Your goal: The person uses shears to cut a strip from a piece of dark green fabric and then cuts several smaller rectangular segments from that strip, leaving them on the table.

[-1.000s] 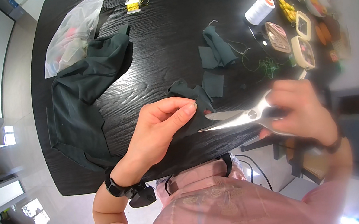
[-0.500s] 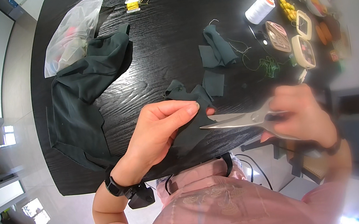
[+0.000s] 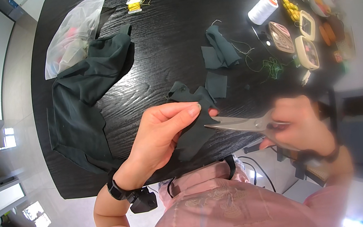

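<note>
At left, a large dark green cloth [image 3: 75, 90] lies along the left edge of the black table [image 3: 165, 40]; to its right you have open room on the tabletop. Your left hand [image 3: 162, 128] pinches a smaller cloth piece [image 3: 195, 137] between thumb and fingers near the front edge. The piece's long axis runs toward you, its near end just short of that edge. Beyond its right side lie green scraps [image 3: 219, 53]. The scissors [image 3: 245, 124] point left and slightly away from you, their long axis slanting rightward toward you; the parted blades meet the piece's right edge. Your right hand [image 3: 300, 125], blurred, curls round the handles. Farther right, a cream case [image 3: 307, 52] limits your room.
</note>
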A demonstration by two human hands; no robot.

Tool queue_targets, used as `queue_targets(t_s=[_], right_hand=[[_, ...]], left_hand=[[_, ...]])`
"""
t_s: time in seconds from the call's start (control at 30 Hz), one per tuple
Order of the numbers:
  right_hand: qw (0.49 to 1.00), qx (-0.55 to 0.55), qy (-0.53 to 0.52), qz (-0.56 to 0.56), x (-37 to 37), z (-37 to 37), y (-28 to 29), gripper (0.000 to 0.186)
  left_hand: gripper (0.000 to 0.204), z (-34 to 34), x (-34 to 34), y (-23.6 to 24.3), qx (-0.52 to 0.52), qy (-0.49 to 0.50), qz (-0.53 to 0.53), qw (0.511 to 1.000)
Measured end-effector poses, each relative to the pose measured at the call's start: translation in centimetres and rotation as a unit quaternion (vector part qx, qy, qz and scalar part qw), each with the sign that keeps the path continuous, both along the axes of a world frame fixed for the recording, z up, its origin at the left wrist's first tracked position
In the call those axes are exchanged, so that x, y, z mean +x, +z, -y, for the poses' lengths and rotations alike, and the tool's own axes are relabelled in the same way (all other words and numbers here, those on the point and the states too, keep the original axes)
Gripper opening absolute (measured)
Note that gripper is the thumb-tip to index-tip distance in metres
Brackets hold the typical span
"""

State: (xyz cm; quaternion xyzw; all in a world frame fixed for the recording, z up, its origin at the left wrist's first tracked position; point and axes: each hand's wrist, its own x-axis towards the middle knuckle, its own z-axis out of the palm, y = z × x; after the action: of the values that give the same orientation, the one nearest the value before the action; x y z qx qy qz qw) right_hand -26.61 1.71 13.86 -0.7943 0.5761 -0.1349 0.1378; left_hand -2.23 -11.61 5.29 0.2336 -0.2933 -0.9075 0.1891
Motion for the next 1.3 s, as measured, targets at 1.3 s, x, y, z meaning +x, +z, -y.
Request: queue_targets(t_s=[1.3], right_hand=[[0.988, 0.065, -0.121, 0.072, 0.6, -1.0, -1.4, 0.023]], left_hand=[[0.026, -0.7, -0.3, -0.5, -0.039, 0.004, 0.034, 0.999]])
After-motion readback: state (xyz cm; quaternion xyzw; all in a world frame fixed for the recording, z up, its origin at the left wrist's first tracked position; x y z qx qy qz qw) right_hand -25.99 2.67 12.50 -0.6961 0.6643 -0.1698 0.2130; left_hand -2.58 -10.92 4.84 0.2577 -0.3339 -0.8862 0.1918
